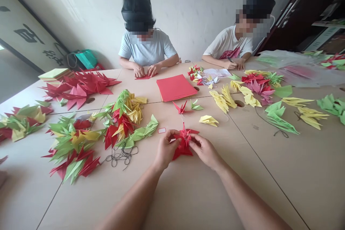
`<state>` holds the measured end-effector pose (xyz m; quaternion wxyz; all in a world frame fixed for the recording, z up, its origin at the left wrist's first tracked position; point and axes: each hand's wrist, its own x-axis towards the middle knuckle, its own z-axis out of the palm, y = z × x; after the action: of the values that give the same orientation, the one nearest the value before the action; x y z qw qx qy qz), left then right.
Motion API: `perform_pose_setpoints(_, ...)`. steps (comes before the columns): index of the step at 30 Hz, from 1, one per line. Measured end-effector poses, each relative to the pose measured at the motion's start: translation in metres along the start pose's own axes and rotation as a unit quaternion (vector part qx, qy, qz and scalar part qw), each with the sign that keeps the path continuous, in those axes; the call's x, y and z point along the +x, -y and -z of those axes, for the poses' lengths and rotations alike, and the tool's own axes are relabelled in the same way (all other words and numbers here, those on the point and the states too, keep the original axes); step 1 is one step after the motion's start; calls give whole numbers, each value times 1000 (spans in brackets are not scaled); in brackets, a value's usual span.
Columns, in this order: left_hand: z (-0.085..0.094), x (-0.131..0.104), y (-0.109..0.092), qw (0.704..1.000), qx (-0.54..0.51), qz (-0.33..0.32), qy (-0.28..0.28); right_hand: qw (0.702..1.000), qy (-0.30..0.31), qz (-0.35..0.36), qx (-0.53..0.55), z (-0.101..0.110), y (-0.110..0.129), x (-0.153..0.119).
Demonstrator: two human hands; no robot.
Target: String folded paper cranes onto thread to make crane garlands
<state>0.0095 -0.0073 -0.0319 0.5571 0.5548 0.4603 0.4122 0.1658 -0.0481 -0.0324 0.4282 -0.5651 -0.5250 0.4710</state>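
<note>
Red origami cranes (184, 143) are bunched together between my two hands, low over the table. My left hand (169, 146) pinches their left side, thumb against fingers. On the right side my right hand (202, 148) grips the same bunch with thumb and fingertips. A pale thread seems to rise from the bunch toward a small red crane (180, 107) just beyond. Near it lie a green folded piece (196, 105) and a yellow crane (208, 120). A red-bordered label (162, 130) is stuck to the table left of my hands. My fingers hide part of the paper.
A stack of red paper (176, 88) lies ahead. Strung cranes (72, 145) and tangled dark cord (121, 156) are at left, large red cranes (81, 86) behind. Yellow cranes (223, 99) and green ones (280, 116) lie right. Two people sit opposite, one folding red paper, one holding a pen.
</note>
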Motion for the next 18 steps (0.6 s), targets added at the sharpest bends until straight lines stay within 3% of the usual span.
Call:
perform_pose_setpoints(11, 3, 6, 3, 991, 129, 31, 3, 996, -86, -32, -2, 1, -5, 9)
perform_pose_setpoints(18, 7, 9, 10, 991, 110, 69, 43, 993, -89, -72, 31, -1, -13, 5)
